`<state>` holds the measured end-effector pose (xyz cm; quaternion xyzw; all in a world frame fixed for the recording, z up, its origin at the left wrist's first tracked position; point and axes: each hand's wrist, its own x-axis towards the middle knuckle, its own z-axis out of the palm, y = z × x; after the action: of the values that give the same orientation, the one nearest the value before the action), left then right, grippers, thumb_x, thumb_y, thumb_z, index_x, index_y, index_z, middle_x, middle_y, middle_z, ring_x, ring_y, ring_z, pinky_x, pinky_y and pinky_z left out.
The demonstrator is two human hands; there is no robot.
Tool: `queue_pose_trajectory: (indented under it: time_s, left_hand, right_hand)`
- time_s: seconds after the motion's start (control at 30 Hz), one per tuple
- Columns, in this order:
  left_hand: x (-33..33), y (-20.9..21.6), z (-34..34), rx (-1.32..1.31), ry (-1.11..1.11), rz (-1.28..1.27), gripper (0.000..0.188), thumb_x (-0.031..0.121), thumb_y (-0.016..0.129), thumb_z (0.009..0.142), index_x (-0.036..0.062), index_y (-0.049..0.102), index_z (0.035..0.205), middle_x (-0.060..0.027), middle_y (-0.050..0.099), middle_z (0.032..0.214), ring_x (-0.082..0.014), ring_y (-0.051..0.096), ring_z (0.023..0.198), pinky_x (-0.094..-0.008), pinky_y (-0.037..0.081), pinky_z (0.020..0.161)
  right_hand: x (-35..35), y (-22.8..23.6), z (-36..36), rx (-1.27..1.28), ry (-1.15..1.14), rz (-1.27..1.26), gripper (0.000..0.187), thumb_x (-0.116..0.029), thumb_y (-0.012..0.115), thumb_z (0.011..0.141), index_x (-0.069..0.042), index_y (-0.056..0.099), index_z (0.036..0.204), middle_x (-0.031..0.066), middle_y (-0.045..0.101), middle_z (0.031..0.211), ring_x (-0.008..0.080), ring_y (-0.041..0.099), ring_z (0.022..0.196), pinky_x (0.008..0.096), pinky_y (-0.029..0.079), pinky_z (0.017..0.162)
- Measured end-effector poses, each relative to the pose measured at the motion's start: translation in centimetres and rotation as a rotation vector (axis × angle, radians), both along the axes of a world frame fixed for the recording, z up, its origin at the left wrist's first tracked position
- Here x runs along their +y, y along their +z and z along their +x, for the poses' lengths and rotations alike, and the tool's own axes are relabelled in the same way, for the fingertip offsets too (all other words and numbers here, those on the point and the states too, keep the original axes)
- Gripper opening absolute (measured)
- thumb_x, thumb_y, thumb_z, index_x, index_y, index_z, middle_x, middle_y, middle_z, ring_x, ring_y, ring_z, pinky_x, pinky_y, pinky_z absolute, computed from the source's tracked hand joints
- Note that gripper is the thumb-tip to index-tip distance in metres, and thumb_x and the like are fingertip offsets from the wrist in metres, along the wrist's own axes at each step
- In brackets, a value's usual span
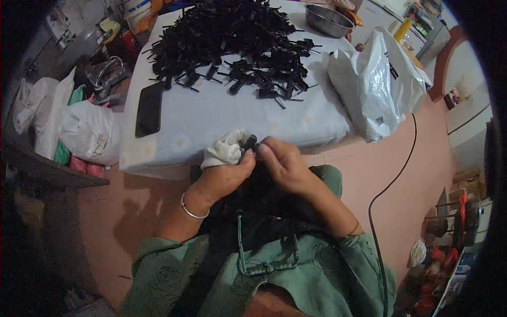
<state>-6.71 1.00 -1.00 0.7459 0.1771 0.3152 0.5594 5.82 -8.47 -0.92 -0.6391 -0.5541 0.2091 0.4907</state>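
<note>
A metal bowl point(328, 22) is standing at the far right of the surface point(206, 113), a white plastic bag point(364, 84) slumping nearer, its contents hidden. At the near edge, the left hand point(224, 178), white cloth point(224, 150) bunching about its fingers, and the right hand point(288, 165) are together pinching a small, partly hidden black piece point(250, 142).

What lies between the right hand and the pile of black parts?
In the head view, just a bare stretch of the pale tablecloth lies between the right hand and the pile of black parts.
</note>
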Motion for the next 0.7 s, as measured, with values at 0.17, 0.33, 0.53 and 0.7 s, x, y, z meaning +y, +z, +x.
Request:
queue_pose_trajectory:
  time_s: [0.17,0.33,0.53,0.7]
  left_hand:
    - [-0.1,-1.4,0.2,0.094,0.099,0.131,0.021,0.006,0.056,0.074,-0.0001,0.054,0.094,-0.0113,0.057,0.078,-0.0194,0.056,0.067,-0.0282,0.046,0.061]
    - [-0.8,-0.2,-0.3,0.077,0.084,0.202,0.021,0.006,0.055,0.074,-0.0012,0.054,0.094,-0.0138,0.058,0.08,-0.025,0.058,0.069,-0.0309,0.046,0.062]
    - [-0.5,-0.7,0.0,0.164,0.144,0.677,0.019,0.007,0.055,0.075,-0.0016,0.054,0.093,-0.0152,0.056,0.076,-0.028,0.057,0.066,-0.0323,0.046,0.058]
    - [-0.9,-0.4,-0.1,0.235,0.071,0.447,0.019,0.006,0.051,0.073,-0.0014,0.056,0.09,-0.0192,0.057,0.079,-0.0362,0.055,0.071,-0.0388,0.046,0.064]
  right_hand:
    - [0.3,0.4,-0.6,-0.01,0.009,-0.081,0.026,-0.018,0.045,0.09,0.001,0.046,0.073,0.0091,0.045,0.058,0.0126,0.038,0.057,0.0299,0.037,0.053]
    - [0.3,-0.9,-1.0,0.223,0.024,-0.094,0.029,-0.021,0.044,0.091,0.0,0.049,0.072,-0.0003,0.049,0.06,0.0076,0.037,0.059,0.0271,0.036,0.053]
    - [1.2,-3.9,-1.5,0.406,-0.016,-0.04,0.029,-0.023,0.042,0.092,-0.001,0.054,0.077,-0.0054,0.047,0.064,0.0047,0.039,0.061,0.0222,0.037,0.056]
    - [0.4,-4.0,-0.9,0.375,-0.02,-0.147,0.029,-0.024,0.042,0.092,-0.002,0.054,0.078,-0.0049,0.049,0.067,0.0047,0.042,0.064,0.0225,0.038,0.059]
